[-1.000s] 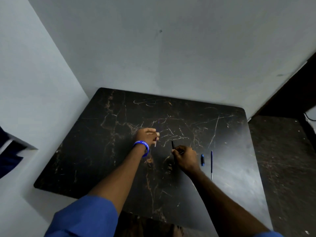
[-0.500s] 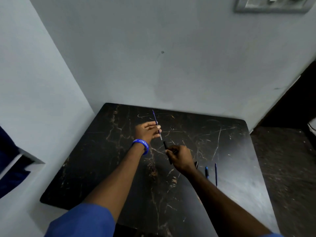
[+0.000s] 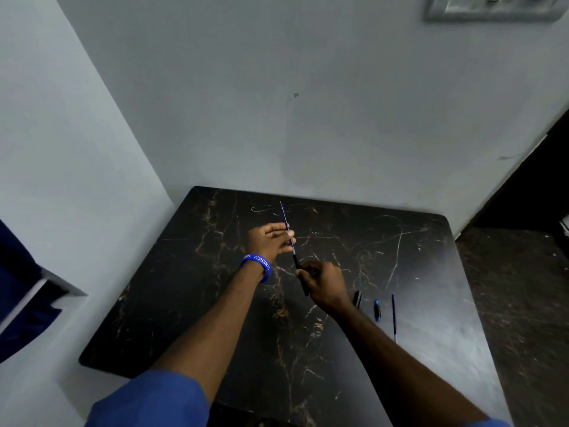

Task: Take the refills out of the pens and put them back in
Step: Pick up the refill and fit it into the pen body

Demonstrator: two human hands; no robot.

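Head view shows my left-hand fingers [image 3: 284, 234] pinching the thin blue refill [image 3: 286, 224] while my right-hand fingers [image 3: 309, 271] clench the black pen barrel [image 3: 298, 263] just below them above the worktop [image 3: 415, 241]; misaligned, I judge the refill could bend.

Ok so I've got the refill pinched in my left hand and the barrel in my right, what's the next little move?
Probably keep pulling the refill along its own line, away from the barrel. Its lower end still appears to sit in the barrel's mouth, so the left hand should draw straight while the right hand holds steady.
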